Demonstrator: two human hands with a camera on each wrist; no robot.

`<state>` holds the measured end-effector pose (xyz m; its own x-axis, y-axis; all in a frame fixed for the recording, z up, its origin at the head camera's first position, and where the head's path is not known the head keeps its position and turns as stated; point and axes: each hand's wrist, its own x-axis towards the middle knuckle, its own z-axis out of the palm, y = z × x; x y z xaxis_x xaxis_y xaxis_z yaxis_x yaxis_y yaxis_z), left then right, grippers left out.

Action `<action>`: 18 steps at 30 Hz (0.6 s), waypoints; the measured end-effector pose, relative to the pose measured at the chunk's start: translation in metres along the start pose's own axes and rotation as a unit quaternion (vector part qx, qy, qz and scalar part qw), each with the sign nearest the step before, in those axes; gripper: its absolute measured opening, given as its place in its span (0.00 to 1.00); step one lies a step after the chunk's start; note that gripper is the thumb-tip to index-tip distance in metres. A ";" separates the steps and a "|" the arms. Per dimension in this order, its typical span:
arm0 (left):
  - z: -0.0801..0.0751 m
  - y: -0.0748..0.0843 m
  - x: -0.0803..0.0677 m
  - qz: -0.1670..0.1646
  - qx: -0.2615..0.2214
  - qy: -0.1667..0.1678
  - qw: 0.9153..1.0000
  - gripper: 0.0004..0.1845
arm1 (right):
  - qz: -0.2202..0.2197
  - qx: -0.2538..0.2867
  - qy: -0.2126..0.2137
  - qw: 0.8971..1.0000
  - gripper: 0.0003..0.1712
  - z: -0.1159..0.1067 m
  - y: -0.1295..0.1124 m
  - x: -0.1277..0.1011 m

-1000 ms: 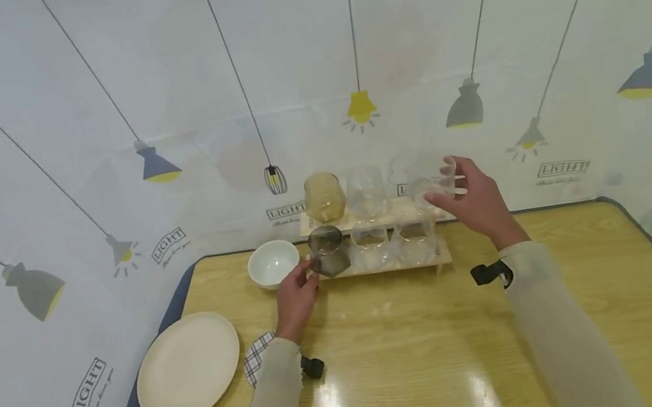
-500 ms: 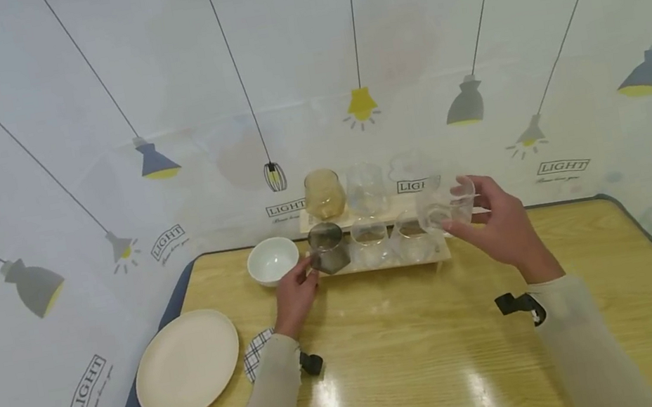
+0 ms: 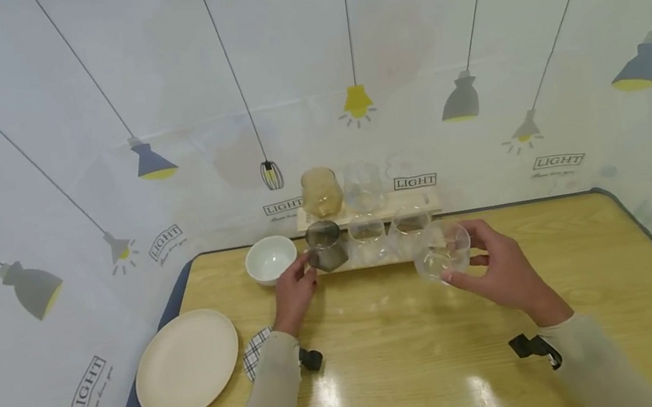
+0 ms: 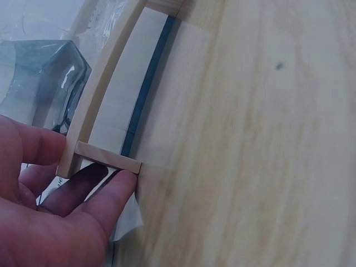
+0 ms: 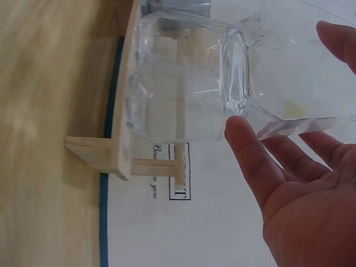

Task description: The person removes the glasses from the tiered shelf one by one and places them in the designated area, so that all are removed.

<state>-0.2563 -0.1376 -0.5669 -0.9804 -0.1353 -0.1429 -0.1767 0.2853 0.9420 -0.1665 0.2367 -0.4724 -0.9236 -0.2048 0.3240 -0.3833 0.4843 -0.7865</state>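
Note:
In the head view my right hand (image 3: pixel 506 271) grips a clear glass (image 3: pixel 444 252) in front of the rack's right end. Thumb and fingers lie along the sides of that glass (image 5: pixel 295 83) in the right wrist view. A two-tier wooden rack (image 3: pixel 403 203) stands at the wall. My left hand (image 3: pixel 295 299) holds its lower left end, fingertips pinching the wooden end piece (image 4: pixel 108 157) in the left wrist view. On the lower tier are a smoky dark glass (image 3: pixel 326 246) and two clear ones; an amber glass (image 3: pixel 321 193) and a clear glass (image 3: pixel 363 187) stand on the upper tier.
A white bowl (image 3: pixel 272 260) sits left of the rack. Nearer on the wooden table (image 3: pixel 402 362) lie a large cream plate (image 3: pixel 188 365) and a checked round piece (image 3: pixel 256 353), partly under the left sleeve. A lamp-patterned wall covering (image 3: pixel 278 61) rises behind.
My right hand has brought the clear glass from the upper tier's right end down and toward me, exposing that end of the shelf. The left hand stays at the rack's left end.

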 end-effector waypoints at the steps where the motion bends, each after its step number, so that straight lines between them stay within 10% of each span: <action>1: 0.000 0.000 0.001 -0.003 -0.006 -0.001 1.000 0.23 | 0.005 0.002 -0.005 1.000 0.43 0.003 0.002 -0.003; 18: -0.001 -0.003 0.000 -0.001 -0.032 -0.009 0.999 0.23 | 0.109 0.039 -0.073 0.991 0.44 0.043 0.048 -0.030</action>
<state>-0.2561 -0.1396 -0.5690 -0.9816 -0.1179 -0.1501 -0.1735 0.2234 0.9592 -0.1567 0.2301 -0.5427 -0.9717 -0.2265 0.0674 -0.1685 0.4638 -0.8698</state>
